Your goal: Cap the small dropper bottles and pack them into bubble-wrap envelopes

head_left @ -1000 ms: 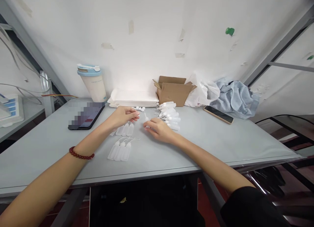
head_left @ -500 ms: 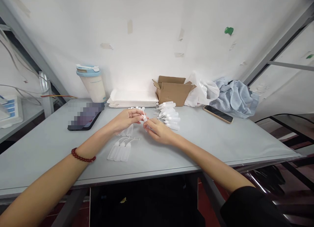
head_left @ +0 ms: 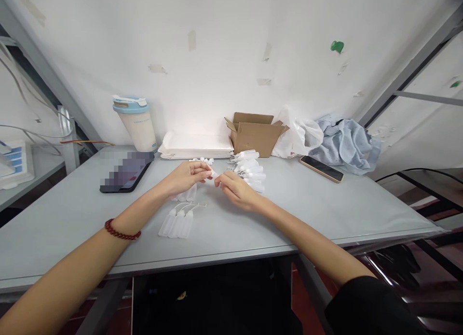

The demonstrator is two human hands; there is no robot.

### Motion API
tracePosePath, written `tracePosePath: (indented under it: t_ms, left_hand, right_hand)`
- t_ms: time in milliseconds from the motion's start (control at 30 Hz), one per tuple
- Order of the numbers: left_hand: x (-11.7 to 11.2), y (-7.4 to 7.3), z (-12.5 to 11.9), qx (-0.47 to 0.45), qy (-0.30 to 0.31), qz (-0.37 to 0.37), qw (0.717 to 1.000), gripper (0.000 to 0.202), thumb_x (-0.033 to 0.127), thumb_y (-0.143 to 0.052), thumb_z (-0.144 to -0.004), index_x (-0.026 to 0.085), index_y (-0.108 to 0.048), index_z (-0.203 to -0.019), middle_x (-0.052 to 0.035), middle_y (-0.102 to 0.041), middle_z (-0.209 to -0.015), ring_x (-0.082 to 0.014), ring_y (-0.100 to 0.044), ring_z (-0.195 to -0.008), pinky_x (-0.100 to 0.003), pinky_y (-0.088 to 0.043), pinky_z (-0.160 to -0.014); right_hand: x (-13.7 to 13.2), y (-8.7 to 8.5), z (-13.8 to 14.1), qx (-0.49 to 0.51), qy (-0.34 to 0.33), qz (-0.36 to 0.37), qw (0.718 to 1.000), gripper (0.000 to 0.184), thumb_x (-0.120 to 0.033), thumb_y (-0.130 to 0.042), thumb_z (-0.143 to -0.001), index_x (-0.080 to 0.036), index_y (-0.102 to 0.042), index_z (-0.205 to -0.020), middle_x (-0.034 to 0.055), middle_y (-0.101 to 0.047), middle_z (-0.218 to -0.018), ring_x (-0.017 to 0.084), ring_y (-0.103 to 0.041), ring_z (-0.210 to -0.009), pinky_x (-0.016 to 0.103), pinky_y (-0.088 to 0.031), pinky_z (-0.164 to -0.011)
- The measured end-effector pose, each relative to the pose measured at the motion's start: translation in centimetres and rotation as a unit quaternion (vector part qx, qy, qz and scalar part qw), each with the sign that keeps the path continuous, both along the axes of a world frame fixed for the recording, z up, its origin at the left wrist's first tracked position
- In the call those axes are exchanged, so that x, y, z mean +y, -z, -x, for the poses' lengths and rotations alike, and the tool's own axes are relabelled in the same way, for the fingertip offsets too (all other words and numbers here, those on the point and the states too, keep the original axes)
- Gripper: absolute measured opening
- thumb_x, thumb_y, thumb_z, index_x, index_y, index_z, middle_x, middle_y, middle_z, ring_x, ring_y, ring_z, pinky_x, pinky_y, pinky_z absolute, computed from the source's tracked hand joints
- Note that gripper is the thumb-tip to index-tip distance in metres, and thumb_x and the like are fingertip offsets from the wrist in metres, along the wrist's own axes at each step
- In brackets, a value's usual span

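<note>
Over the middle of the table my left hand (head_left: 191, 176) and my right hand (head_left: 237, 190) meet at a small white plastic squeeze bottle (head_left: 214, 174). My left fingers pinch its white top end; my right fingers are closed round the body, which they mostly hide. Below my left hand lie several clear squeeze bottles (head_left: 176, 224) side by side, thin curved tubes at their tops. Another group of clear bottles (head_left: 186, 195) is partly covered by my left hand. Past my right hand, more bottles (head_left: 249, 168) are heaped. Small white caps (head_left: 202, 160) lie behind my left fingers.
Along the wall stand a cup with a blue lid (head_left: 135, 125), a stack of white trays (head_left: 197, 144), an open cardboard box (head_left: 256, 137), a white plastic bag (head_left: 298, 134) and a crumpled blue cloth (head_left: 347, 144). Phones lie at left (head_left: 130, 173) and right (head_left: 321, 168).
My right hand has shifted slightly right, away from my left fingertips. The thin tip that stuck up at my left fingers is no longer visible. The bottles on the table have not moved.
</note>
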State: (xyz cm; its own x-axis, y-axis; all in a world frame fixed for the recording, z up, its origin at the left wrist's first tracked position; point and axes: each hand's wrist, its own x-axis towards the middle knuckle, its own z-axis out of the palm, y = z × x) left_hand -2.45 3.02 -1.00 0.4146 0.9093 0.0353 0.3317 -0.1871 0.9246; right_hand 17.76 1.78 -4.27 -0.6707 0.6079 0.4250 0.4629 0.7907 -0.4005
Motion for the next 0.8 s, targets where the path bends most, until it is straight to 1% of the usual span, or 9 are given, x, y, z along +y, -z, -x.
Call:
tracePosePath:
  t_ms: [100,167,300,433,600,733,800]
  left_hand:
    - [-0.23,-0.31,-0.14,0.011,0.000,-0.007,1.000,0.028,0.043,-0.061,-0.075,0.019,-0.066,-0.086,-0.0059,-0.070,-0.092,-0.0215,-0.062,-0.090,-0.037,-0.048,-0.085]
    - [-0.35,-0.50,-0.21,0.025,-0.009,-0.011,1.000,0.026,0.043,-0.061,-0.075,0.019,-0.067,-0.084,-0.0055,-0.070,-0.089,-0.0216,-0.062,-0.088,-0.037,-0.048,-0.084]
    - [-0.28,-0.40,-0.11,0.029,-0.017,-0.024,0.999,0.025,0.042,-0.062,-0.074,0.019,-0.068,-0.082,-0.0039,-0.069,-0.084,-0.0200,-0.062,-0.083,-0.036,-0.048,-0.081]
    - [-0.12,-0.03,0.03,0.011,-0.003,-0.038,0.999,0.025,0.041,-0.064,-0.073,0.020,-0.068,-0.086,-0.0038,-0.069,-0.088,-0.0200,-0.062,-0.085,-0.036,-0.047,-0.083]
    - [-0.25,0.15,-0.28,-0.017,-0.001,-0.045,0.999,0.025,0.038,-0.068,-0.070,0.018,-0.068,-0.085,-0.0048,-0.069,-0.093,-0.0218,-0.062,-0.091,-0.036,-0.047,-0.085]
    - [-0.31,0.19,-0.39,-0.031,-0.011,-0.032,0.999,0.025,0.038,-0.070,-0.068,0.019,-0.069,-0.085,-0.0050,-0.070,-0.095,-0.0226,-0.062,-0.092,-0.036,-0.048,-0.086]
    - [-0.31,0.16,-0.35,-0.033,-0.021,-0.020,0.999,0.025,0.038,-0.072,-0.067,0.020,-0.070,-0.085,-0.0043,-0.071,-0.092,-0.0221,-0.063,-0.090,-0.036,-0.048,-0.086]
  right_hand:
    - [0.04,-0.13,-0.11,0.027,-0.002,0.021,0.999,0.023,-0.015,-0.028,-0.090,-0.020,-0.050,-0.092,0.0052,-0.053,-0.088,0.017,-0.048,-0.085,0.033,-0.040,-0.081]
    - [0.03,-0.24,-0.13,0.046,-0.001,0.043,0.998,0.023,-0.016,-0.027,-0.091,-0.020,-0.050,-0.091,0.0042,-0.054,-0.087,0.017,-0.049,-0.084,0.032,-0.040,-0.081]
    - [-0.15,-0.68,-0.16,0.098,0.007,0.111,0.989,0.017,-0.019,-0.031,-0.091,-0.020,-0.048,-0.089,0.0014,-0.053,-0.082,0.015,-0.050,-0.080,0.030,-0.040,-0.077]
    - [-0.21,-0.89,-0.31,0.151,0.007,0.184,0.971,0.012,-0.023,-0.032,-0.092,-0.021,-0.044,-0.089,-0.0010,-0.051,-0.077,0.013,-0.049,-0.073,0.028,-0.039,-0.072]
    - [0.32,-0.47,-0.46,0.204,-0.005,0.262,0.943,0.009,-0.029,-0.036,-0.091,-0.022,-0.041,-0.092,-0.0037,-0.049,-0.069,0.011,-0.044,-0.062,0.025,-0.037,-0.060]
    - [0.65,-0.41,-0.45,0.249,-0.018,0.324,0.913,0.013,-0.035,-0.041,-0.088,-0.023,-0.038,-0.093,-0.0052,-0.048,-0.066,0.010,-0.044,-0.058,0.023,-0.037,-0.053]
    - [0.61,-0.52,-0.42,0.258,-0.018,0.335,0.906,0.015,-0.036,-0.042,-0.087,-0.023,-0.037,-0.093,-0.0054,-0.049,-0.065,0.010,-0.044,-0.058,0.023,-0.037,-0.053]
